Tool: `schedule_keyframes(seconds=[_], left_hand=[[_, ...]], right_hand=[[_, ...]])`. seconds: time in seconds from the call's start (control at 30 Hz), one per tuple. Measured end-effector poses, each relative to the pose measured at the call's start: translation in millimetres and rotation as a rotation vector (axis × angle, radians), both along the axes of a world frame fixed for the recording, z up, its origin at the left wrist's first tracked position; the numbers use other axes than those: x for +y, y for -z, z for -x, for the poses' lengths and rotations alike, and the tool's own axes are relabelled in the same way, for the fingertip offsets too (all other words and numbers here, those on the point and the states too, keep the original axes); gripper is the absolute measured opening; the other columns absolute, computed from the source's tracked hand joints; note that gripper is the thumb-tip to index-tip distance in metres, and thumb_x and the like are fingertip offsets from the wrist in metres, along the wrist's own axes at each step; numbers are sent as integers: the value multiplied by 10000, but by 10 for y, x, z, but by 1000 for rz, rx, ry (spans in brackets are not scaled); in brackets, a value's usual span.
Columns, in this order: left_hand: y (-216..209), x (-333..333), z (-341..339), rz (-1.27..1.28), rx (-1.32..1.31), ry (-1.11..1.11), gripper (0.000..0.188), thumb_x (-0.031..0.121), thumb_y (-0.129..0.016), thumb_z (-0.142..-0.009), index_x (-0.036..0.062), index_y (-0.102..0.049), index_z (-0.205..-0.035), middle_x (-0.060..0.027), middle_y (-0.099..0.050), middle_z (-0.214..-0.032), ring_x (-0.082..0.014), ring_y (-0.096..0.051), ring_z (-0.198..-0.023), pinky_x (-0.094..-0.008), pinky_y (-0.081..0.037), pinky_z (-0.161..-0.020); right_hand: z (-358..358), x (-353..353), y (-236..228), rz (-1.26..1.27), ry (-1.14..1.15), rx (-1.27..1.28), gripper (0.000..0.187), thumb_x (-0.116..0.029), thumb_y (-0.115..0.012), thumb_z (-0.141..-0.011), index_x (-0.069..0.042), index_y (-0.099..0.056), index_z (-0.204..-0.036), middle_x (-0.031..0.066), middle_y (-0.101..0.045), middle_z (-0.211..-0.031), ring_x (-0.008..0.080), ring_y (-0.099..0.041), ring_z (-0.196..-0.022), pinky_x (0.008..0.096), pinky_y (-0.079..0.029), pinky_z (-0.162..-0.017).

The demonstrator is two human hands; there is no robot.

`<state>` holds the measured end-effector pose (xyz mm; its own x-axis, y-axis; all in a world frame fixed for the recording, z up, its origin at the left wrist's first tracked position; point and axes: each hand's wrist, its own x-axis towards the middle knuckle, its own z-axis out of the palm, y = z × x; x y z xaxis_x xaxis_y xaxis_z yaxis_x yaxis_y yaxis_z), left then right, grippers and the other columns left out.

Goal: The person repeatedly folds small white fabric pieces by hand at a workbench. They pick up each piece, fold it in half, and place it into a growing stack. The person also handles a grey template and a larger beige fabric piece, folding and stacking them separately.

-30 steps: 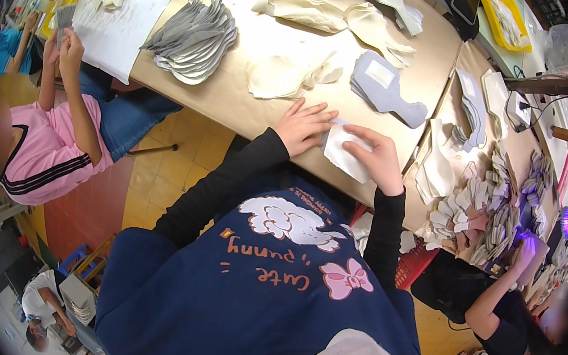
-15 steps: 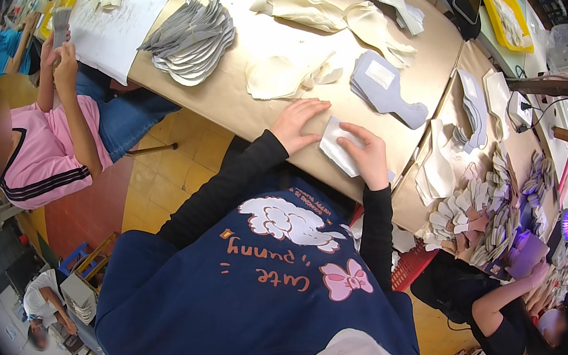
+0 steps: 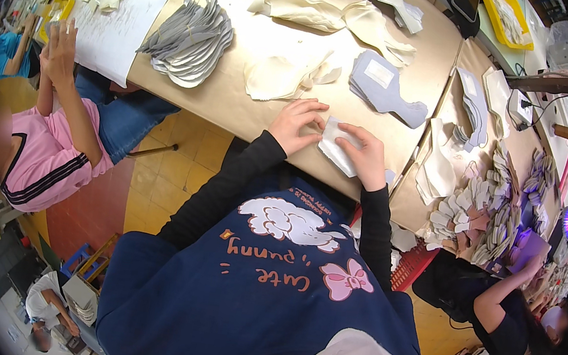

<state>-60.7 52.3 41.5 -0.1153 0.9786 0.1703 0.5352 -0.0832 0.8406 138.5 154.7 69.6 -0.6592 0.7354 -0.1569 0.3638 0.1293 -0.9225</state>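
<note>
A small white cut piece of material (image 3: 336,143) lies at the near edge of the brown work table (image 3: 236,102). My left hand (image 3: 296,123) rests on the table with its fingertips on the piece's left edge. My right hand (image 3: 365,155) lies over the piece's right side, fingers bent onto it. Both forearms wear black sleeves. Just beyond my hands sit a cream-coloured cut piece (image 3: 280,79) and a grey-blue stack of shaped pieces (image 3: 384,86).
A fanned pile of grey pieces (image 3: 191,37) lies to the left. A person in pink (image 3: 42,143) sits at my left with hands raised. Another person in black (image 3: 498,309) works at the right by piles of small pieces (image 3: 482,213). A yellow tray (image 3: 506,16) stands far back.
My hands have slid the white piece slightly left and nearer the table edge, and the fingers of both hands have closed in on it.
</note>
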Motion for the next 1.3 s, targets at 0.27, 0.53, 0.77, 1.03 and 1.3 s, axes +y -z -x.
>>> schedule_keyframes(seconds=[0.27,0.53,0.77,1.03,1.3], left_hand=[[17,-13,-53,-45,124,0,350,206,-781,-741,162,-754,-1087,-92,-543,-1382,-324,-454,-1307,-438,-355,-1083],[48,-13,-47,-87,242,21,426,230,-766,-762,132,-715,-1173,-126,-519,-1411,-339,-457,-1309,-434,-374,-1080],[2,-72,-103,-37,368,32,447,229,-713,-840,143,-651,-1274,-136,-434,-1489,-349,-400,-1368,-512,-320,-1113],[-11,-83,-108,39,337,46,450,244,-691,-861,149,-639,-1297,-121,-408,-1516,-352,-375,-1389,-534,-274,-1133],[-76,-62,-111,49,363,34,425,226,-688,-858,135,-654,-1272,-122,-426,-1499,-356,-388,-1375,-516,-291,-1125]], right_hand=[[-5,-10,21,-29,5,37,289,-86,-730,-820,-29,-718,-1102,139,-721,-1032,242,-693,-930,317,-514,-844],[-2,-21,27,-77,3,27,287,-92,-727,-820,-30,-713,-1101,148,-715,-1031,267,-691,-927,324,-516,-838],[-13,-27,-156,-189,-51,-40,284,-132,-723,-833,-41,-710,-1102,146,-718,-980,286,-691,-885,346,-526,-820],[-477,67,-516,133,-20,-323,221,-134,-693,-843,-48,-729,-1043,85,-671,-727,174,-618,-556,283,-484,-554],[-555,30,-219,25,15,-306,188,-131,-705,-811,-75,-740,-987,91,-714,-800,182,-653,-700,306,-508,-672]])
